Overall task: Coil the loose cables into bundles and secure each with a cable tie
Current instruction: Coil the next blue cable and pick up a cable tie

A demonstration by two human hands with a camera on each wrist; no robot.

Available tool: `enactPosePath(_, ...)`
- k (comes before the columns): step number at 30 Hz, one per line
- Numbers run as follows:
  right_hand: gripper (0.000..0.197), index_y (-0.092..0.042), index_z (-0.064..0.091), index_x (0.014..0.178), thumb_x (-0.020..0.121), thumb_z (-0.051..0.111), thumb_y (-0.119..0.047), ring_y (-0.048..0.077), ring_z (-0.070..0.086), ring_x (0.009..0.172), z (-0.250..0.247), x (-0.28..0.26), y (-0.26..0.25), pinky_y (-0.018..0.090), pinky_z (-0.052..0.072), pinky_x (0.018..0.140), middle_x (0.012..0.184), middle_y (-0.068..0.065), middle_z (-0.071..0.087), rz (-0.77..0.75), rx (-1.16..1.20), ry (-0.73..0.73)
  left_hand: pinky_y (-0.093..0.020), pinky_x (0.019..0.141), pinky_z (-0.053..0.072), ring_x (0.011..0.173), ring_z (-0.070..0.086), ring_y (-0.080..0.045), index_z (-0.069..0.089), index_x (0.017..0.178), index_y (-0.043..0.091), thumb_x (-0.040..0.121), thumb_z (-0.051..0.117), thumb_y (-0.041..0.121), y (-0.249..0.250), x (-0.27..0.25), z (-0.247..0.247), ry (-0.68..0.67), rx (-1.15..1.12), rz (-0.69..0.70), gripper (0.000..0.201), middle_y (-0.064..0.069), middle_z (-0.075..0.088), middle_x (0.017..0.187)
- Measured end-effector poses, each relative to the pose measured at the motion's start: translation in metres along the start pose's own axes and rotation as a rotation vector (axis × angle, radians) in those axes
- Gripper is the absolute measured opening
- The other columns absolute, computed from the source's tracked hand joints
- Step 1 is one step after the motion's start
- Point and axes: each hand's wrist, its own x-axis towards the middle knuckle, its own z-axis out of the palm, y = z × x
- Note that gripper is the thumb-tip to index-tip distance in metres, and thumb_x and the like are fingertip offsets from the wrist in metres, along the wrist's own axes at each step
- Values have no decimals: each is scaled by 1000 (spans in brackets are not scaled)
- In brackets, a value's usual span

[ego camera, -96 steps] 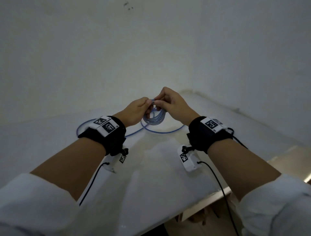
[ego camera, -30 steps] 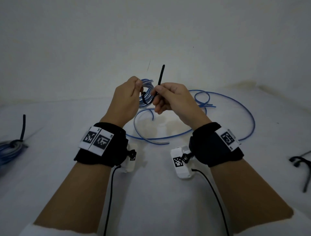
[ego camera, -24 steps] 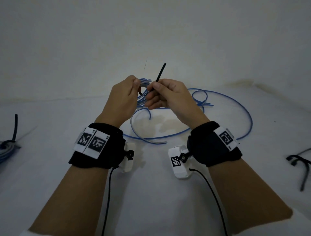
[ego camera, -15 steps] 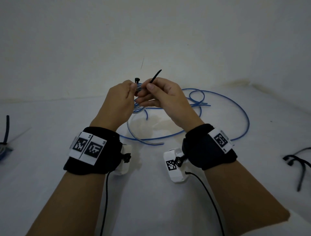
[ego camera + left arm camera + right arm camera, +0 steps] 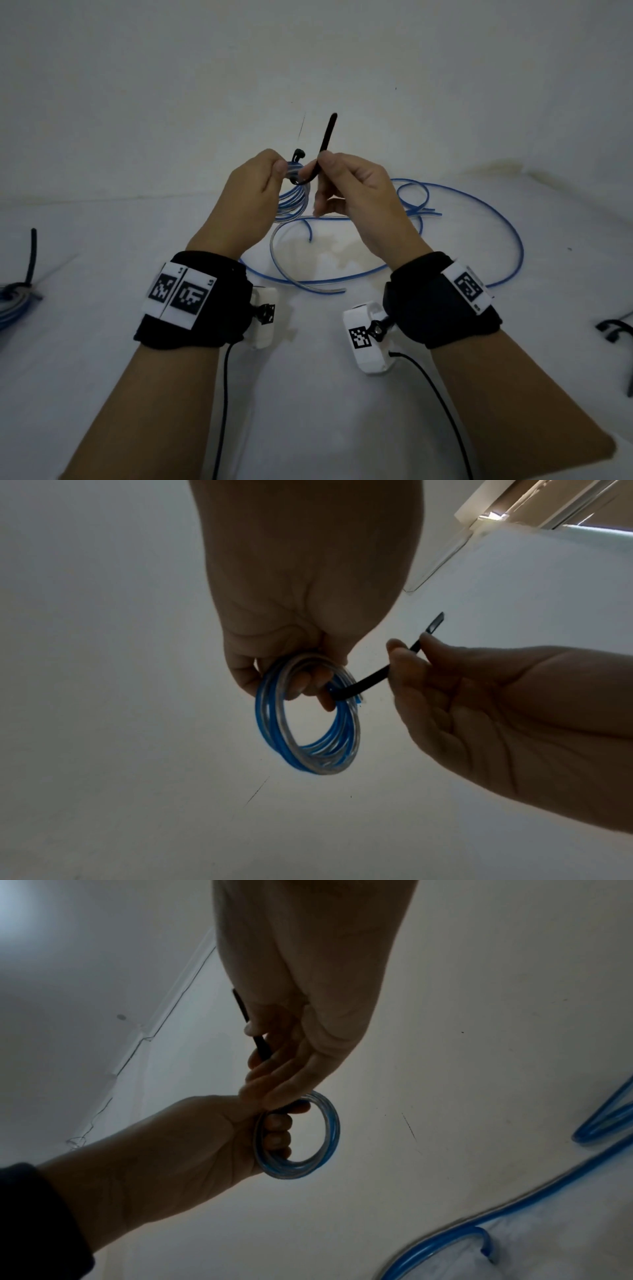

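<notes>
A small coil of blue and clear cable (image 5: 294, 200) hangs above the table from my left hand (image 5: 279, 168), whose fingers curl through its ring (image 5: 308, 750). A black cable tie (image 5: 325, 140) passes through the coil at the top. Its head (image 5: 298, 153) sticks up beside my left fingers. My right hand (image 5: 323, 163) pinches the tie's strap (image 5: 371, 678) between thumb and forefinger, and the tail points up and away. In the right wrist view the strap (image 5: 260, 1045) runs down past my right fingers to the coil (image 5: 330, 1123).
Loose blue cables (image 5: 513, 246) lie in wide loops on the white table (image 5: 308, 394) behind and under my hands. A tied blue bundle (image 5: 15, 298) sits at the left edge. Spare black ties (image 5: 613, 330) lie at the right edge. A wall stands close behind.
The tie's tail has swung from a low slant to nearly upright as my right hand shifted along the strap. The coil stays in my left hand. Earlier, both hands held the coil without a tie.
</notes>
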Motion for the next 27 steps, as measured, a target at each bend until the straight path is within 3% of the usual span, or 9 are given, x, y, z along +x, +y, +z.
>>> enactPosePath(4,23,-5,65,90,97,45,-13,15,58,70,1,2,-1,25,53,66,86,12,64,26,110,26,-11,61,33,66,44,-5,52,93,5,100,33,19,1,0,5,-4,-43,42,26,-4,54,80)
enactPosePath(6,16,-6,62,93,96,47,-9,16,61,69,1,2,0,26,55,67,83,9,65,40,173,36,-10,65,35,72,50,-8,55,97,5,99,33,20,2,-1,6,11,-102,49,26,1,57,83)
enactPosePath(10,10,-8,56,92,96,46,-6,16,63,67,1,2,0,29,57,69,81,9,65,34,160,51,-6,67,35,77,52,7,55,98,8,99,35,14,3,1,6,58,-154,23,20,16,54,81)
enactPosePath(14,10,-11,54,85,94,51,-7,16,57,55,2,2,-3,29,53,58,75,8,64,13,130,110,-10,72,39,80,55,3,56,100,5,98,37,14,5,1,8,83,-206,19,20,12,58,84)
enactPosePath(18,28,-14,59,70,96,50,-18,14,46,48,3,3,-4,23,44,50,65,2,62,30,183,153,-20,78,43,83,59,-5,57,95,8,96,41,16,13,2,10,101,-262,17,17,8,63,85)
enactPosePath(22,8,-9,59,85,92,56,-9,13,48,48,1,4,-5,22,45,50,63,2,62,79,226,164,-13,76,45,76,59,7,54,94,13,95,45,11,12,2,6,149,-317,-25,10,15,62,82)
enactPosePath(27,12,-7,59,79,90,56,-5,10,45,43,0,5,-1,20,42,46,58,2,60,168,123,132,-27,80,48,81,61,-6,55,92,15,92,47,13,14,1,4,150,-344,-16,8,9,62,83)
